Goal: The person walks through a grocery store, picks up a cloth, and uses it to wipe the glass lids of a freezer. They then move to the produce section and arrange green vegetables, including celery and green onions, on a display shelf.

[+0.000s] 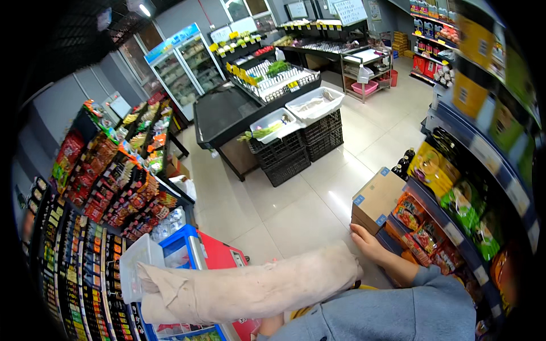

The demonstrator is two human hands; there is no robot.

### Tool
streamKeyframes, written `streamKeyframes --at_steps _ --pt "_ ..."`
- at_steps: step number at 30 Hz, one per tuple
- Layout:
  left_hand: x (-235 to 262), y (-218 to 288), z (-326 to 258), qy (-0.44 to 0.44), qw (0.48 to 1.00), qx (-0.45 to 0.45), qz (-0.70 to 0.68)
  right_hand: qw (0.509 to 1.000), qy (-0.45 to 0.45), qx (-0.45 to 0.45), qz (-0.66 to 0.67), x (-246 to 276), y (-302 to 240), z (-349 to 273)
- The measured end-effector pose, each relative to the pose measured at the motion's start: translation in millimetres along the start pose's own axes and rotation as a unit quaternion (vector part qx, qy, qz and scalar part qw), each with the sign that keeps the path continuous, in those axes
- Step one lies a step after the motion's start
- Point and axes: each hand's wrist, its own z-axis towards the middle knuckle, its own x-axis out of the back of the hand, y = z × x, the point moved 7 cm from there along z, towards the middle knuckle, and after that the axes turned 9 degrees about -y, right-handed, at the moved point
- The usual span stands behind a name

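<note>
A long cream-coloured roll, which looks like rolled-up cloth, lies across in front of me. My left forearm comes up beneath it; the left hand's fingers are hidden by the roll. Just past the roll's right end, my right hand is open, its fingers stretched out and nothing visible in them. That hand is beside the lower part of a cardboard carton with blue labels. Under the roll's left end stand a clear plastic tub and a blue-edged crate.
Shelves of packaged snacks line the left, and shelving with bagged goods curves along the right. Ahead, black stacked crates carry white bins beside a dark display table. A glass-door fridge stands behind. Tiled floor runs between.
</note>
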Motion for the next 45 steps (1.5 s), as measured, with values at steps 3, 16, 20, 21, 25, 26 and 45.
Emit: streamKeyframes --at_steps 3,16,20,21,25,26,45 --pt "10.7 11.5 89.2 -0.002 1.0 0.0 -0.008 0.958 -0.073 -0.198 0.195 -21.4 29.9 73.5" --pt "-89.0 -46.2 491.4 -0.101 0.942 0.306 -0.091 0.858 0.072 -0.24 0.448 73.7 23.9 299.3" --pt "-133.4 -111.4 579.7 -0.111 0.897 0.408 -0.126 0.811 0.176 -0.18 0.529 125.4 62.1 337.0" --pt "-139.8 -130.0 601.5 -0.117 0.889 0.424 -0.132 0.8 0.192 -0.165 0.544 140.7 67.7 349.3" --pt "-156.2 -201.5 693.2 -0.197 0.892 0.396 -0.093 0.791 0.237 -0.163 0.54 229.6 98.3 406.5" --pt "-160.9 -213.6 713.0 -0.194 0.891 0.391 -0.122 0.79 0.26 -0.171 0.528 251.3 107.8 422.5" --pt "-313.9 -566.8 1084.2 0.546 -0.63 -0.161 -0.528 0.807 0.437 -0.149 0.368 727.7 103.3 651.3"
